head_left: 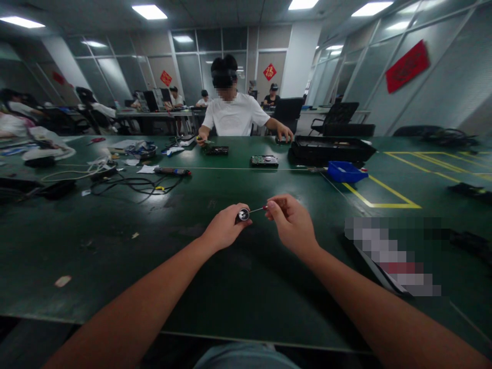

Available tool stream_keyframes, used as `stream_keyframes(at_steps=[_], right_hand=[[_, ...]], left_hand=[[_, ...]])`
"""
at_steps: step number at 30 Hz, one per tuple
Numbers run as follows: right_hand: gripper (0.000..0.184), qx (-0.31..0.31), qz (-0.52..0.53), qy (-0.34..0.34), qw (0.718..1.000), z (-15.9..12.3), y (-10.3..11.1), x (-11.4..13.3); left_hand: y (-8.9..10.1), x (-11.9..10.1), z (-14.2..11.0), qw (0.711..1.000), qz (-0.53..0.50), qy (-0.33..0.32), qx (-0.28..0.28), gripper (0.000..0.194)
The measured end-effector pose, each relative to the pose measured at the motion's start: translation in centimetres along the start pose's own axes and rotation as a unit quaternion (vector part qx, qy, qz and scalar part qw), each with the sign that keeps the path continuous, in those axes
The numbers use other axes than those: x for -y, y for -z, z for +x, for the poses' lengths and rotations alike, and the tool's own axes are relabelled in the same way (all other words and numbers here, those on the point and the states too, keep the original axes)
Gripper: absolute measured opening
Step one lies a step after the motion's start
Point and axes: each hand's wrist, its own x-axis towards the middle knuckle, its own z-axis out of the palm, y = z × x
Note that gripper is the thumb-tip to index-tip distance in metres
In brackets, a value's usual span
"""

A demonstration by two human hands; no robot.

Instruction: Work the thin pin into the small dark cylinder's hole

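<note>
My left hand (pixel 226 225) is closed around a small round metal part (pixel 243 214) with a shiny face, held just above the dark green table (pixel 161 256). My right hand (pixel 290 220) pinches a thin screwdriver (pixel 257 209) with a reddish handle, its shaft pointing left so that the tip meets the round part. Both forearms reach in from the bottom edge of the view. The two hands are a few centimetres apart near the table's middle.
Across the table a person in a white shirt (pixel 234 115) works on hard drives (pixel 264 160). A blue bin (pixel 346 171), a black tray (pixel 330 148), cables (pixel 130 184) and yellow floor-tape lines (pixel 384 197) lie on the table. A blurred flat item (pixel 392 259) lies at my right.
</note>
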Motion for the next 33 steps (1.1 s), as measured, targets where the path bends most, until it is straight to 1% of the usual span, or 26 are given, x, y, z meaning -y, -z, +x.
stream_keyframes(at_steps=[3,5,7,10,11,13,15,17,18,20,22,24,25,27,29,31,33], right_hand=[[0.029,-0.013,-0.106,0.014,0.994,-0.2,0.2,0.3],[0.032,-0.017,-0.138,0.024,0.99,-0.3,0.3,0.5],[0.027,-0.003,-0.142,0.041,0.989,-0.5,0.3,0.6],[0.012,0.044,-0.125,0.086,0.988,-0.6,0.3,0.8],[0.01,0.059,-0.119,0.1,0.986,-0.6,0.3,0.9],[0.01,0.08,-0.117,0.115,0.983,-0.6,0.4,1.1],[0.014,0.082,-0.126,0.111,0.982,-0.7,0.4,1.3],[0.016,0.07,-0.117,0.092,0.986,-0.8,0.3,1.3],[0.016,0.057,-0.094,0.076,0.991,-0.8,0.2,1.2],[0.015,0.032,-0.013,0.03,0.999,-0.7,-0.2,0.9],[0.017,0.015,0.085,-0.023,0.996,-0.4,-0.6,0.2],[0.02,-0.004,0.165,-0.068,0.984,0.0,-0.9,-0.6],[0.021,-0.018,0.204,-0.091,0.975,0.3,-1.0,-1.1],[0.023,-0.044,0.285,-0.154,0.945,0.8,-1.0,-2.0],[0.026,-0.034,0.329,-0.207,0.921,1.2,-0.8,-2.7],[0.027,-0.042,0.332,-0.211,0.919,1.4,-0.6,-3.0],[0.026,-0.058,0.312,-0.182,0.931,1.4,-0.5,-2.9]], left_hand=[[-0.1,0.3,0.1,1.0,-0.003,0.004,-0.006,0.02],[-0.1,0.5,0.1,1.0,-0.001,0.007,-0.006,0.02],[-0.2,0.5,0.1,1.0,0.001,0.01,-0.005,0.021],[-0.1,0.4,0.1,1.0,0.007,0.015,-0.005,0.019],[-0.1,0.4,0.1,1.0,0.01,0.015,-0.005,0.018],[-0.1,0.3,0.1,1.0,0.017,0.014,-0.002,0.017],[0.0,0.2,0.0,1.0,0.021,0.016,0.003,0.017],[0.0,0.1,0.0,0.999,0.026,0.02,0.006,0.016],[0.0,0.1,0.0,0.999,0.026,0.022,0.008,0.015],[0.0,0.0,0.0,0.999,0.017,0.03,0.014,0.014],[-0.1,-0.1,0.0,0.998,-0.009,0.051,0.024,0.014],[-0.1,-0.1,0.0,0.997,-0.035,0.063,0.035,0.013],[-0.1,-0.1,0.1,0.997,-0.04,0.058,0.038,0.013],[0.1,-0.2,0.1,0.998,-0.033,0.033,0.035,0.011],[0.2,-0.4,0.2,0.999,-0.015,0.023,0.027,0.012],[0.3,-0.4,0.3,0.999,0.002,0.033,0.023,0.014],[0.3,-0.5,0.3,0.999,0.011,0.045,0.028,0.015]])
